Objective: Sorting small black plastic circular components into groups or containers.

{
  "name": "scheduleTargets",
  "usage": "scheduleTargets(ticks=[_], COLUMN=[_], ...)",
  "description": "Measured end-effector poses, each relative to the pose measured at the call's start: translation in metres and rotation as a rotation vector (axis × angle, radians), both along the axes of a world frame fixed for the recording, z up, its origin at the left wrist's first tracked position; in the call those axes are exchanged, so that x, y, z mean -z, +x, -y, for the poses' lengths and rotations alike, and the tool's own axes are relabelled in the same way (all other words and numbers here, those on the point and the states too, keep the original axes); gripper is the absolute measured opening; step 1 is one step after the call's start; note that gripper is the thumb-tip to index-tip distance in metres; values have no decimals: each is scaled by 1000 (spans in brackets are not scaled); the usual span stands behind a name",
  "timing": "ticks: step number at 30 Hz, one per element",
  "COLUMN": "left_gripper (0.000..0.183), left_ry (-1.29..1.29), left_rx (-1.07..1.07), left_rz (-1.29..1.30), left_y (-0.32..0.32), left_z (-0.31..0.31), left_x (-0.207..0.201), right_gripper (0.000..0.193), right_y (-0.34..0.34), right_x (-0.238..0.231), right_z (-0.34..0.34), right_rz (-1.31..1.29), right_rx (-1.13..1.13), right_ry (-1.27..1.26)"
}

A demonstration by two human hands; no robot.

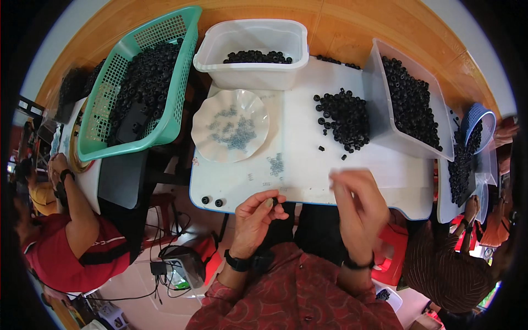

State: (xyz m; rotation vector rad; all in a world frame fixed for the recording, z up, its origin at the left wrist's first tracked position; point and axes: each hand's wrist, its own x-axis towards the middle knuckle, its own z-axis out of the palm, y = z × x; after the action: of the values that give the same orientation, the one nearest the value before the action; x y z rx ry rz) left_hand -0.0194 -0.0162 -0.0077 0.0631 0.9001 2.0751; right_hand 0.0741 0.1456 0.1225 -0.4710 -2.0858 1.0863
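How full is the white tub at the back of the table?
Nearly empty: the white tub holds only a thin layer of black rings across its bottom.

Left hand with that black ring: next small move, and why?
Probably set it beside the two black rings at the table's near-left edge. The left hand pinches a small black ring at its fingertips; the right hand is blurred, apparently empty.

Black rings (pixel 345 118): matt, rubber-like. Tabletop (pixel 308 165): smooth white laminate. Basket (pixel 140 82): green perforated plastic. Tub (pixel 253 52): glossy translucent plastic.
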Motion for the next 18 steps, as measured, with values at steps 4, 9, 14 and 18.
scheduleTargets(ticks=[4,9,14,18], left_gripper=[24,24,23,24], left_ry=[3,12,-3,-32], left_rx=[16,26,40,20], left_rz=[-15,-30,-29,-51], left_y=[3,1,2,4], left_z=[-5,-3,-4,-4], left_x=[-2,0,-4,-4], right_gripper=[26,32,30,28], right_y=[-21,-35,-44,-43], right_x=[88,112,105,115], right_z=[-40,-46,-44,-47], right_rz=[68,283,412,443], right_rx=[192,268,275,221], right_ry=[70,370,468,441])
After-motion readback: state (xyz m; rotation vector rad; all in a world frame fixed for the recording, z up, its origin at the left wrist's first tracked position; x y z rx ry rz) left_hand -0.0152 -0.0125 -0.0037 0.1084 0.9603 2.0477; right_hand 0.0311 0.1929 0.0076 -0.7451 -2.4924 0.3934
